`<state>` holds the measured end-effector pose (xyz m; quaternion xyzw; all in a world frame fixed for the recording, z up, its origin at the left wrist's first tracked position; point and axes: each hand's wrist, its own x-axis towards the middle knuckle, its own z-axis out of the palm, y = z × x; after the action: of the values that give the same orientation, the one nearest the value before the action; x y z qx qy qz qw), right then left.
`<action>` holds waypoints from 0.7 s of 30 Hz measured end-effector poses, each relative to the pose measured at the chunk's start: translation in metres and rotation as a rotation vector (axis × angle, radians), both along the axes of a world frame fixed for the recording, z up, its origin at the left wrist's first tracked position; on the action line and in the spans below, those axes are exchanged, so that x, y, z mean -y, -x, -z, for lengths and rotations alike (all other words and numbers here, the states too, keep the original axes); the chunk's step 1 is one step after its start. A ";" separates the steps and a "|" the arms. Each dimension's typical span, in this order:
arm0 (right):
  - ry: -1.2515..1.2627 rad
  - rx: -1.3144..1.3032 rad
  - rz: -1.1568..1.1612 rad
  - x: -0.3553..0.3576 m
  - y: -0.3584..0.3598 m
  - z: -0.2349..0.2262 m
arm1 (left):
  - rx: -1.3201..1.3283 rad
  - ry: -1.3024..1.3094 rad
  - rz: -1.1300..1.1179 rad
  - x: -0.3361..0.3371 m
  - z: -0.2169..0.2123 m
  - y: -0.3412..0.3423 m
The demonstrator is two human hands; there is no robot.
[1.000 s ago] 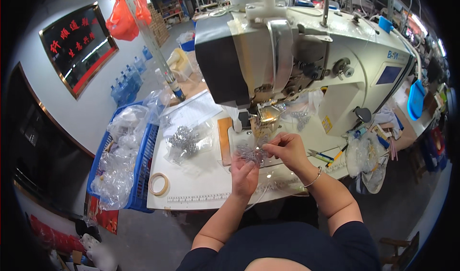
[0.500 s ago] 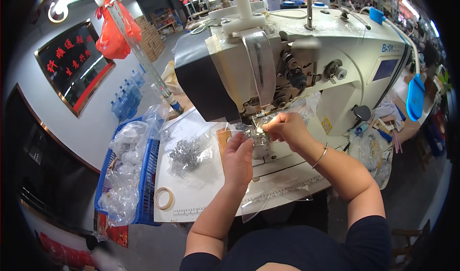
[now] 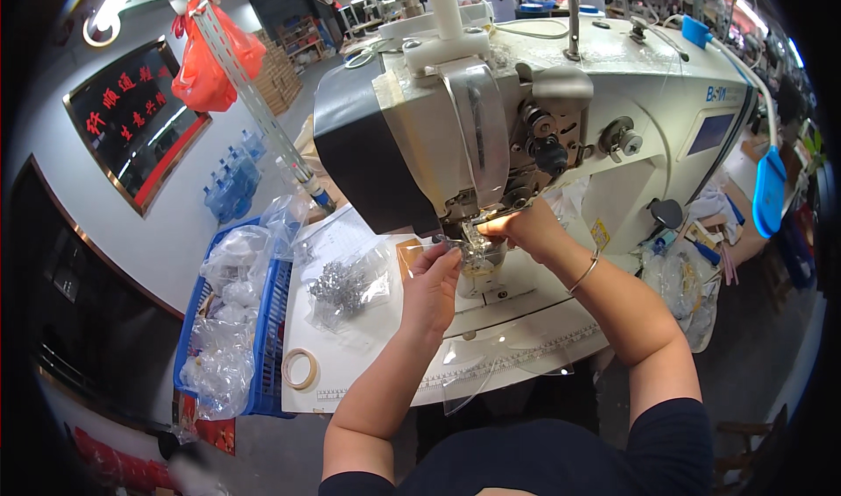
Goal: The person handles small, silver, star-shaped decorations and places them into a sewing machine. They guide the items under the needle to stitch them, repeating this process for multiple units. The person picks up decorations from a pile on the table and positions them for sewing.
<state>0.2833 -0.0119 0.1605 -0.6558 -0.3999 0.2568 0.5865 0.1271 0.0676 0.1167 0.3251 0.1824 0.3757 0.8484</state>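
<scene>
A large white sewing machine [image 3: 604,67] stands in front of me, its needle and presser foot area [image 3: 466,224] lit. My left hand [image 3: 429,286] is closed in a pinch at the left of the presser foot, on the edge of a clear plastic piece [image 3: 476,252] with shiny bits. My right hand [image 3: 536,233] comes in from the right, fingers bent together close to the presser foot. Its fingertips are partly hidden by the machine, so what they hold cannot be made out. More clear plastic sheet [image 3: 508,364] hangs over the table's front edge.
Left on the white table [image 3: 368,369] lie a clear bag of small metallic pieces [image 3: 346,287] and a tape roll [image 3: 300,369]. A blue basket [image 3: 272,343] of plastic bags stands beside it. Plastic bags [image 3: 674,277] are heaped at right; a blue-handled device [image 3: 767,194] hangs there.
My right hand has moved slightly up and in toward the presser foot, its fingertips less visible. My left hand keeps its pinch and has shifted a little left. The view has moved slightly.
</scene>
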 end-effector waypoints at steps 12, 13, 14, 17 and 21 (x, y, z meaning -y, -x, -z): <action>0.036 0.018 0.040 0.001 0.000 -0.004 | -0.027 -0.007 0.028 -0.003 -0.002 0.002; 0.023 0.020 0.038 -0.001 -0.002 -0.001 | -0.024 -0.015 0.029 -0.003 -0.001 0.001; 0.010 0.021 0.036 -0.001 -0.003 0.000 | -0.025 -0.012 0.031 -0.003 -0.002 0.001; 0.031 0.037 0.033 0.001 -0.002 -0.004 | -0.025 -0.005 0.035 -0.002 -0.004 0.001; 0.029 0.096 0.035 -0.005 -0.006 0.000 | -0.009 -0.022 0.055 -0.009 -0.003 -0.002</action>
<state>0.2888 -0.0071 0.1602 -0.6828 -0.4121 0.2206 0.5616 0.1296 0.0771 0.1195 0.3411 0.1733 0.3528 0.8539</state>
